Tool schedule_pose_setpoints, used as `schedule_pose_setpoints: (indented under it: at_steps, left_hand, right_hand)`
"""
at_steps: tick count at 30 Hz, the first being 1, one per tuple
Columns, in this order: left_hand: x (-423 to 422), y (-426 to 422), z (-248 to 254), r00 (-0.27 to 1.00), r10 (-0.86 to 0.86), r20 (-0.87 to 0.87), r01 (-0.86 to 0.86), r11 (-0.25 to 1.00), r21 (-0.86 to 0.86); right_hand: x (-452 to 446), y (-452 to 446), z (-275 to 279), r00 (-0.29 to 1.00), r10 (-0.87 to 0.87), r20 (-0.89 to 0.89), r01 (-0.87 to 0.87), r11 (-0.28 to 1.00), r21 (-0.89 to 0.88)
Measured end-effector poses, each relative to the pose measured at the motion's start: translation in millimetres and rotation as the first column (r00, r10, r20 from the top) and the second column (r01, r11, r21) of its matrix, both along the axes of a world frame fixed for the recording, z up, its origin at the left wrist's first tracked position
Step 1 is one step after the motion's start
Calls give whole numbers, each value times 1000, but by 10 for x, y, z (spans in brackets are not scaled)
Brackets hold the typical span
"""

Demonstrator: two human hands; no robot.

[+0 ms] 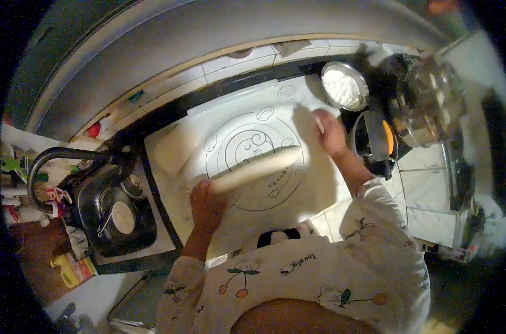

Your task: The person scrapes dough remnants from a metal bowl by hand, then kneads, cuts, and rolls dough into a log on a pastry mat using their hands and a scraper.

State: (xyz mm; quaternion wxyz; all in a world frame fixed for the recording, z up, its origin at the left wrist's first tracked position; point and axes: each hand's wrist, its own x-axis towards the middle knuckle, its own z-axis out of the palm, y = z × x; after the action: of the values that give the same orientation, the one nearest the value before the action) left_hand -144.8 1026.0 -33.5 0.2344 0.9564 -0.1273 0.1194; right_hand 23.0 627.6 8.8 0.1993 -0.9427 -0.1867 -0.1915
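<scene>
A long, pale roll that looks like dough (pixel 258 170) runs slantwise over a white printed mat (pixel 275 200). Around its lower left end are the fingers of my left hand (pixel 207 203), closed on it. My right hand (pixel 332 136) is beyond the roll's right end, apart from it, above the mat's right side. Motion blurs its fingers, and I cannot make out whether anything is in them. A flat, pale patch, perhaps another piece of dough (pixel 173 147), is at the mat's upper left.
Behind my right hand stands a metal bowl of white powder (pixel 344 86). Nearer are a black pan-like container (pixel 369 147) and a clear glass-like vessel (pixel 428 103). At left, a dark sink (pixel 100 231) with a black tap (pixel 36 167) holds dishes. A yellow bottle (pixel 67 271) is lower left.
</scene>
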Motion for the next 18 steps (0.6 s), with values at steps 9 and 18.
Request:
schedule_pose_setpoints:
  at_steps: [9,18]
  left_hand:
    - [-117,-228,-40,936,276,-219,-235,952,198]
    - [-669,-213,-4,869,477,-131,-485,874,-36]
  right_hand:
    - [1373,-1023,-180,771,-580,-264,322,712,-625]
    - [1042,-419,287,948,-246,-202,256,966,26]
